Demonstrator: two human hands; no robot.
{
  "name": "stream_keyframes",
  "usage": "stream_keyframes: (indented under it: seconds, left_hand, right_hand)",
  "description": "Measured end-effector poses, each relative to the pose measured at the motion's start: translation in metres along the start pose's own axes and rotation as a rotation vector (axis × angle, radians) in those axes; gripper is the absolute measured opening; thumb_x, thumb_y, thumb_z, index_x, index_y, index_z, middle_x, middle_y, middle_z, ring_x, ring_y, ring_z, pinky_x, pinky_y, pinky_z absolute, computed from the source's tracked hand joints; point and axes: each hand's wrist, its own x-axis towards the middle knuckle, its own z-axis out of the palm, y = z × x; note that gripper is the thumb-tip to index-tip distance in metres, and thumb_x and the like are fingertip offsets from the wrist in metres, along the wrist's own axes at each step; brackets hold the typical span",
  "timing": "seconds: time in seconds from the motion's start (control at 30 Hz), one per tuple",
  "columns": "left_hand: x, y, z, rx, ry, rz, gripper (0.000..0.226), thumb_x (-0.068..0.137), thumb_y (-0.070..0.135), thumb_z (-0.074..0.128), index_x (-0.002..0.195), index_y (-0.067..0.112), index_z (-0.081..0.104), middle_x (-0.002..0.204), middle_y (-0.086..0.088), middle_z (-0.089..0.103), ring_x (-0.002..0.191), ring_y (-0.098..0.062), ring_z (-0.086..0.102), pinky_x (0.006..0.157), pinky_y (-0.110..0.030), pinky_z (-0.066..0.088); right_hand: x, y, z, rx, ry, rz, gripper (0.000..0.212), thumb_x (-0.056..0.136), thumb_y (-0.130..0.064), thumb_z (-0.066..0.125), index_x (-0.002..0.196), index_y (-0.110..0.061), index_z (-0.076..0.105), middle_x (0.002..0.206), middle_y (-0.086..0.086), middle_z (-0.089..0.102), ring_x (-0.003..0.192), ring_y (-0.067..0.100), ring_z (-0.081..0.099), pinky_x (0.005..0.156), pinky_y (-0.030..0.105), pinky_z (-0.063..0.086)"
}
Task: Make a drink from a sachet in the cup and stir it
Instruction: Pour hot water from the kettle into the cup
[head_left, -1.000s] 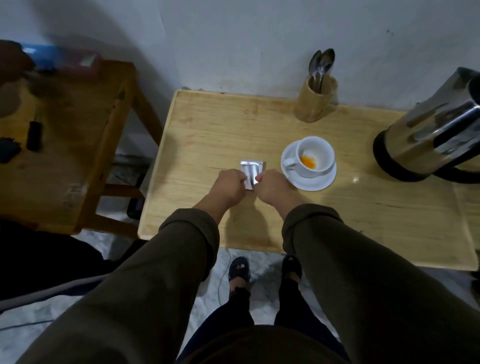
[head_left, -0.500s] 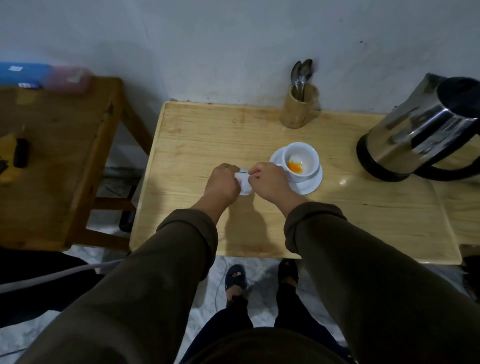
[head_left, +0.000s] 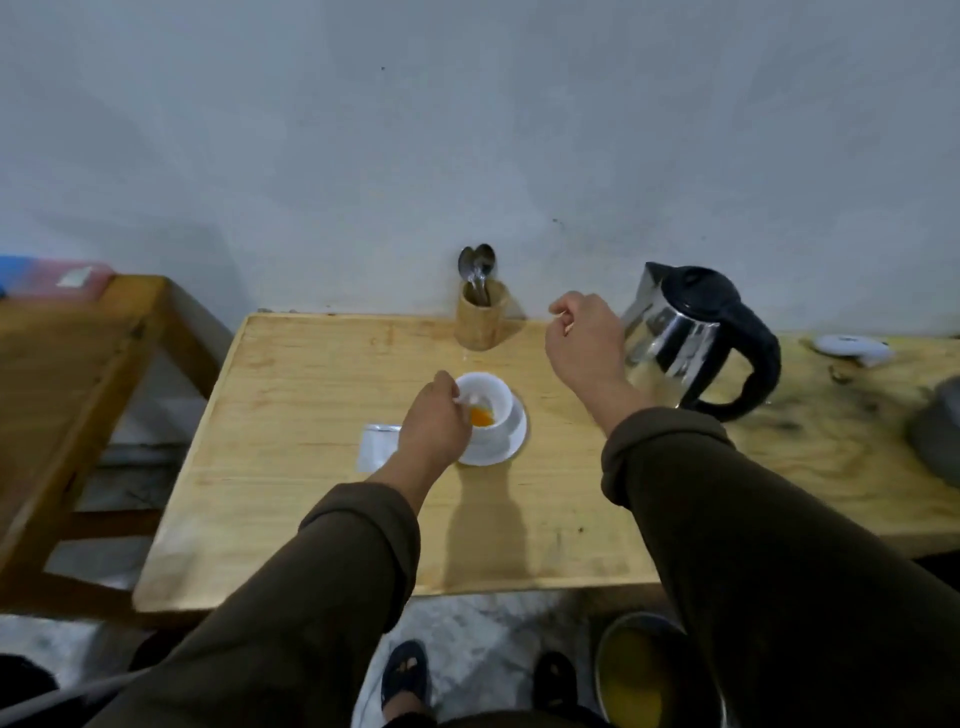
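Note:
A white cup (head_left: 493, 397) stands on a white saucer (head_left: 501, 451) in the middle of the wooden table (head_left: 291, 389), with orange powder (head_left: 481, 417) at its bottom. My left hand (head_left: 434, 422) is at the cup's left side, its fingers closed on the handle. The silver sachet (head_left: 378, 446) lies flat on the table left of the saucer, partly hidden by that hand. My right hand (head_left: 584, 340) hangs above the table between the wooden spoon holder (head_left: 480, 325) and the steel kettle (head_left: 685, 338). Its fingers are curled and pinched, and I see nothing in them.
Spoons (head_left: 477, 273) stand in the holder against the wall. A white round thing (head_left: 849, 349) and a grey object (head_left: 937, 431) lie at the table's right. A second wooden table (head_left: 67, 364) stands to the left, and a can (head_left: 641, 675) sits on the floor.
Both hands held the sachet before. Now it lies on the table, my left hand has moved to the cup and my right hand has risen towards the kettle. The view has tilted upward.

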Motion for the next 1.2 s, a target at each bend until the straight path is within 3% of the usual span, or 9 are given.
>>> stream_keyframes:
  seconds: [0.17, 0.33, 0.6, 0.73, 0.83, 0.9, 1.0, 1.2]
  left_hand:
    - [-0.019, 0.014, 0.048, -0.076, 0.024, -0.226, 0.037, 0.09, 0.013, 0.048, 0.121, -0.006, 0.041, 0.121, -0.026, 0.054, 0.109, -0.039, 0.056, 0.075, -0.035, 0.041]
    - [-0.031, 0.027, 0.092, 0.023, 0.001, -0.279, 0.044, 0.091, 0.014, 0.047, 0.129, -0.008, 0.039, 0.13, -0.027, 0.048, 0.121, -0.038, 0.047, 0.093, -0.038, 0.042]
    - [-0.027, 0.053, 0.121, 0.055, -0.019, -0.453, 0.043, 0.09, 0.016, 0.044, 0.128, -0.003, 0.047, 0.135, -0.022, 0.047, 0.124, -0.038, 0.047, 0.1, -0.042, 0.041]
    - [-0.029, 0.051, 0.127, 0.109, -0.027, -0.471, 0.042, 0.087, 0.018, 0.043, 0.121, -0.002, 0.056, 0.133, -0.02, 0.05, 0.124, -0.036, 0.046, 0.1, -0.044, 0.043]
    - [-0.029, 0.045, 0.129, 0.162, -0.011, -0.413, 0.039, 0.084, 0.015, 0.042, 0.117, 0.001, 0.058, 0.129, -0.016, 0.052, 0.125, -0.033, 0.044, 0.102, -0.042, 0.04]
    - [-0.03, 0.042, 0.13, 0.209, -0.008, -0.393, 0.037, 0.084, 0.015, 0.042, 0.115, 0.002, 0.057, 0.126, -0.016, 0.055, 0.126, -0.034, 0.044, 0.106, -0.042, 0.035]
    - [-0.032, 0.045, 0.13, 0.239, -0.024, -0.4, 0.039, 0.086, 0.015, 0.044, 0.123, 0.006, 0.053, 0.131, -0.015, 0.051, 0.131, -0.038, 0.037, 0.105, -0.045, 0.036]
    - [-0.036, 0.035, 0.123, 0.258, -0.018, -0.364, 0.043, 0.091, 0.015, 0.04, 0.131, 0.024, 0.052, 0.138, -0.004, 0.05, 0.137, -0.027, 0.034, 0.108, -0.052, 0.03]
  right_hand:
    - [0.011, 0.059, -0.044, -0.103, 0.118, -0.021, 0.03, 0.092, -0.014, 0.044, 0.12, -0.014, 0.056, 0.124, 0.009, 0.049, 0.112, 0.025, 0.051, 0.092, 0.039, 0.048]
    - [0.018, 0.115, -0.074, -0.217, 0.227, 0.004, 0.034, 0.088, -0.013, 0.048, 0.122, -0.014, 0.054, 0.126, 0.01, 0.047, 0.12, 0.028, 0.041, 0.1, 0.039, 0.033]
    - [0.026, 0.166, -0.092, -0.149, 0.137, 0.243, 0.048, 0.083, -0.018, 0.057, 0.129, -0.017, 0.043, 0.134, 0.011, 0.042, 0.124, 0.03, 0.04, 0.101, 0.043, 0.031]
    - [0.028, 0.173, -0.09, 0.116, 0.096, 0.456, 0.04, 0.082, -0.014, 0.06, 0.119, -0.013, 0.045, 0.122, 0.013, 0.052, 0.111, 0.035, 0.053, 0.101, 0.047, 0.041]
    - [0.032, 0.18, -0.095, 0.249, 0.074, 0.551, 0.034, 0.082, -0.01, 0.062, 0.114, -0.008, 0.05, 0.119, 0.015, 0.058, 0.109, 0.034, 0.058, 0.091, 0.037, 0.05]
    - [0.034, 0.184, -0.098, 0.243, 0.056, 0.549, 0.031, 0.084, -0.007, 0.061, 0.114, -0.008, 0.054, 0.119, 0.014, 0.06, 0.109, 0.032, 0.059, 0.082, 0.03, 0.046]
    - [0.033, 0.185, -0.097, 0.237, 0.077, 0.504, 0.028, 0.085, -0.005, 0.059, 0.113, -0.008, 0.056, 0.116, 0.013, 0.062, 0.108, 0.03, 0.06, 0.083, 0.03, 0.047]
    - [0.041, 0.178, -0.095, 0.159, 0.116, 0.404, 0.027, 0.083, -0.002, 0.057, 0.109, -0.009, 0.057, 0.109, 0.014, 0.064, 0.101, 0.031, 0.061, 0.078, 0.03, 0.045]
